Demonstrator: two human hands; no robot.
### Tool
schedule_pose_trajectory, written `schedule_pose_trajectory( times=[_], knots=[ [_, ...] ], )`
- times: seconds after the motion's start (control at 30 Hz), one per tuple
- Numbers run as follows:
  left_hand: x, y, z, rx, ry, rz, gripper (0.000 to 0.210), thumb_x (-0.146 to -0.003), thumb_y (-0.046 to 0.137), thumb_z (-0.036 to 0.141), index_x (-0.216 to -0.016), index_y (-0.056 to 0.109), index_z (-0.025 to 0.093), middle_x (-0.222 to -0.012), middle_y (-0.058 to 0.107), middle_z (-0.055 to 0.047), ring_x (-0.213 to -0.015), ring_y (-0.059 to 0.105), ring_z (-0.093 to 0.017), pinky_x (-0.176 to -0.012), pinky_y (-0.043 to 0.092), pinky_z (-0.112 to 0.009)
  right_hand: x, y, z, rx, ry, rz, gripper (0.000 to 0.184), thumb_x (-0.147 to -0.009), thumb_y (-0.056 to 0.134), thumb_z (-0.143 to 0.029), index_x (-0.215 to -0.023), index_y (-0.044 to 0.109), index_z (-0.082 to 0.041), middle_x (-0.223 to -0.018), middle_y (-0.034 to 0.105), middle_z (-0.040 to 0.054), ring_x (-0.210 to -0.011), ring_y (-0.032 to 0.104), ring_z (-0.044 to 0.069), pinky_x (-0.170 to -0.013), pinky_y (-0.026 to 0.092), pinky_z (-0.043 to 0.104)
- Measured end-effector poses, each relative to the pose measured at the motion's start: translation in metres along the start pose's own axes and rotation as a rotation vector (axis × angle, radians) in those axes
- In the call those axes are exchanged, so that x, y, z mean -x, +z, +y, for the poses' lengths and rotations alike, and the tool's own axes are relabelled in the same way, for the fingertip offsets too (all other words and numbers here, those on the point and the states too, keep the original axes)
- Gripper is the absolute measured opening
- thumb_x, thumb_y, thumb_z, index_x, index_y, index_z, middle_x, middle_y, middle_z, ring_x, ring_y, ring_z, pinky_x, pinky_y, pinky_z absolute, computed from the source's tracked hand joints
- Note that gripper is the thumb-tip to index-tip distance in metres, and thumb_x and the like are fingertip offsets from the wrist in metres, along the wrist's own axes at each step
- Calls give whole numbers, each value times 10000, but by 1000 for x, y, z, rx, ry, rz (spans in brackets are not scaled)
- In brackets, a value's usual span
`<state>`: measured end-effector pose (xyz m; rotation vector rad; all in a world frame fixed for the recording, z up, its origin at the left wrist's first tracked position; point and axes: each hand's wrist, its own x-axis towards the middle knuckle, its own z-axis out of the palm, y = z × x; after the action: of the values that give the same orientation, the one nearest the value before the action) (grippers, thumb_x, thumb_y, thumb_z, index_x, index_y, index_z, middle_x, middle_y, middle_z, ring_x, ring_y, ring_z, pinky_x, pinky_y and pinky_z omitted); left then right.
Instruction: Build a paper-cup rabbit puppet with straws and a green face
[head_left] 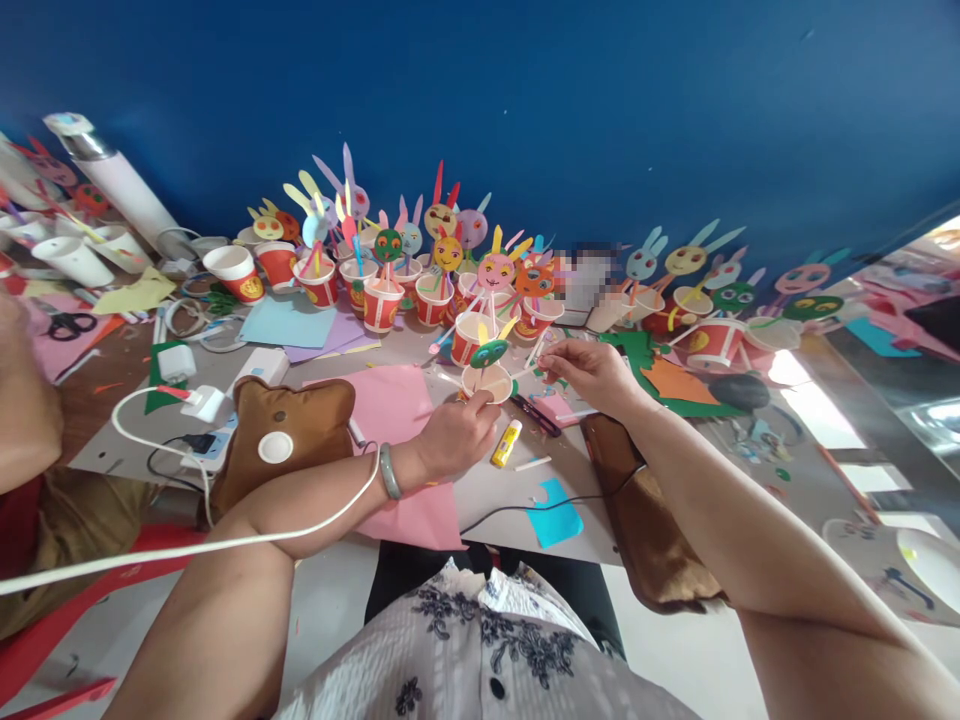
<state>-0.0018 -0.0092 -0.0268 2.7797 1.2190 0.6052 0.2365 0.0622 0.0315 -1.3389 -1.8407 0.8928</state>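
My left hand (463, 438) has its fingers closed on the rim of a paper cup (489, 384). A green paper rabbit face (489, 352) with yellow ears stands up out of this cup. Just to the right, my right hand (589, 372) is closed in a pinch beside the cup. A thin pale strip lies near its fingertips, but what the fingers hold is too small to make out. Below the hands are a yellow glue stick (507, 444) and a dark pen (537, 414). Pink paper (397, 410) lies under my left forearm.
Red-and-white cups with paper rabbit faces (448, 252) stand along the blue wall. A brown hot-water bag (296, 430) lies at left, another (652, 520) under my right arm. A white cable (247, 540) crosses my left arm. Scissors (66, 322) lie far left, near another person's arm (26, 390).
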Motion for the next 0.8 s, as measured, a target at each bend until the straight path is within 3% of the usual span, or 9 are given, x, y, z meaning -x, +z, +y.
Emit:
schedule_pose_trajectory(
  times=[0.27,0.5,0.8],
  knots=[
    [1,4,-2,-9,63,96,244,-987,415,203,-1004,652,149,-1128,646,-131,-867,653,-188,-710,531,-320,4,0,-1,-15,4,40,454,-725,789,-634,-822,749,-192,-688,706,33,-589,655,158,-565,535,271],
    [2,4,-1,34,-8,57,266,-999,417,250,-1077,651,149,-1190,634,-118,-820,655,-171,-700,532,-311,10,-2,6,-127,65,29,535,-604,882,-612,-922,777,-195,-833,749,58,-674,682,174,-565,579,272],
    [4,10,-3,47,-4,83,264,-1007,411,264,-1085,639,154,-1206,640,-106,-852,676,-190,-721,542,-329,7,9,10,-160,59,28,473,-639,864,-606,-792,712,-185,-666,673,16,-558,632,144,-543,556,285]
  ],
)
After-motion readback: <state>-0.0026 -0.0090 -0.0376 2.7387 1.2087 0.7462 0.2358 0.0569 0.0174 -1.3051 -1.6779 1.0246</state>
